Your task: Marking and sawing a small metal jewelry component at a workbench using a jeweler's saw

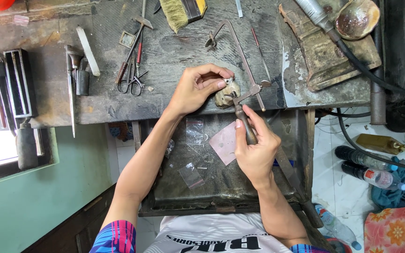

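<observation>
At the front edge of the dark, scarred wooden workbench, my left hand pinched a small silvery metal piece between thumb and fingertips, pressing it down on the worn, pale wooden bench peg that jutted toward me. My right hand, at about five o'clock from the left, was closed firmly around the dark wooden handle of a thin metal-framed jeweller's saw, whose frame arched away toward twelve o'clock over the bench; its blade end met the small piece just beside my left fingertips. Below both hands sat the dark metal catch tray, with a pink square of paper touching my right thumb side and clear little plastic bags at about seven o'clock from it. Small steel scissors lay at nine o'clock from my left hand, well apart, and a straw-bristled brush rested at the far edge, around eleven o'clock.
</observation>
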